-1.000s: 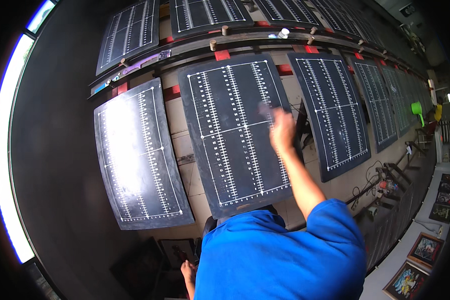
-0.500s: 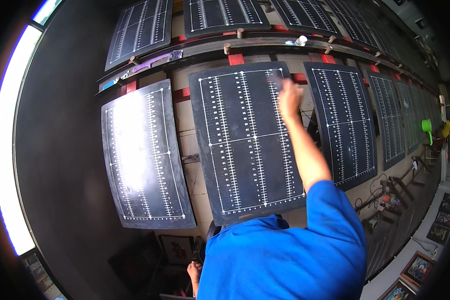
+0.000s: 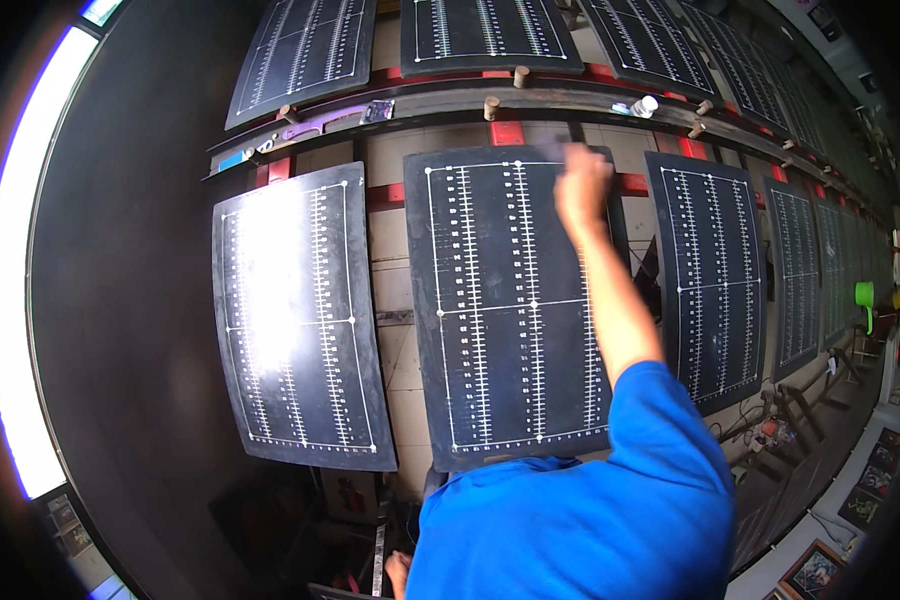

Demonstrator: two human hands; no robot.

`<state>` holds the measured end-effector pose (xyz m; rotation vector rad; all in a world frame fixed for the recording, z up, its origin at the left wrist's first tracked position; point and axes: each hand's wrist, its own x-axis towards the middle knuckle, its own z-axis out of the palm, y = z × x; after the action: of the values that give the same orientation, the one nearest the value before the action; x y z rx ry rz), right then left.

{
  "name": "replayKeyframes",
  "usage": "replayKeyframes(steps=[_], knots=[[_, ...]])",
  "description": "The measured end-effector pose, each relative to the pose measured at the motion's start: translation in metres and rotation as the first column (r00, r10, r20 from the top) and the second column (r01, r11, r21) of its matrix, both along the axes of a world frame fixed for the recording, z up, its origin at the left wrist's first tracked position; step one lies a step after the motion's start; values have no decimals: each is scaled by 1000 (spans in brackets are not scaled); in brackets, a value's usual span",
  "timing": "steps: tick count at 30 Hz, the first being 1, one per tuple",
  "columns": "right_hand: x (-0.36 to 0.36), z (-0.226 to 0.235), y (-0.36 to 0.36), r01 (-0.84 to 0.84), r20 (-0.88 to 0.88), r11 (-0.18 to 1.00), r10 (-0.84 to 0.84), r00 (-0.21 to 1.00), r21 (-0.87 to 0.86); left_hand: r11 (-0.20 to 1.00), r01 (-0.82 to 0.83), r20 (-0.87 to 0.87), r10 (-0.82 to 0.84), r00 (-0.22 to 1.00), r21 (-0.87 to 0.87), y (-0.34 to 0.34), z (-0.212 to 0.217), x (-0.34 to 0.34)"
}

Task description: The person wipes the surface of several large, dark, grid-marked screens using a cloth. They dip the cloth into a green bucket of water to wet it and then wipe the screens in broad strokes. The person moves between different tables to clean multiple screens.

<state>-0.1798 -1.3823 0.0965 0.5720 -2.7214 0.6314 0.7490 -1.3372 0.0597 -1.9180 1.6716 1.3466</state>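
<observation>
My right hand [image 3: 582,190] is over the far right part of a dark panel [image 3: 485,370] with white ruled lines, tick scales and small marks. Its fingers are closed, with a dark, motion-blurred thing at their tips by the panel's far edge; I cannot make out its kind. The hand and forearm cover much of the panel's right-hand scale. Low in the view, my left hand [image 3: 398,570] shows only in part beside my blue shirt, and its fingers are too hidden to read. Close to it stands a narrow, pale, ruler-like strip [image 3: 379,555].
Similar panels stand left [image 3: 360,400], right [image 3: 712,330] and beyond a dark rail [image 3: 420,118]. The rail carries wooden pegs [image 3: 491,108], a white bottle [image 3: 644,106] and a purple tool [image 3: 315,122]. A green dipper [image 3: 864,294] is at far right. Framed pictures [image 3: 815,572] lie lower right.
The view has shifted, so panels and rail appear farther right and lower. My right hand has moved leftward and toward the far edge across the panel. Less of my left hand shows.
</observation>
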Motion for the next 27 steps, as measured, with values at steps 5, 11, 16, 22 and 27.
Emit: replayKeyframes(steps=[5,11,16,22,27], knots=[[-16,-23,-35,370,-134,928,-373,918,-44,955,-244,151,220,964,168,54,-6,-15],[84,-51,-204,-289,6,922,301,954,-258,926,-308,-61,328,943,218,-29,-9,-99],[158,-17,-128,-649,128,721,687,715,-242,821,-534,-147,564,812,204,-19,12,-104],[334,-2,22,-929,47,114,993,104,-353,834,-514,-30,529,848,199,16,-6,-89],[206,-15,-85,-888,55,459,886,460,31,896,-406,-32,418,908,183,-9,27,-139]])
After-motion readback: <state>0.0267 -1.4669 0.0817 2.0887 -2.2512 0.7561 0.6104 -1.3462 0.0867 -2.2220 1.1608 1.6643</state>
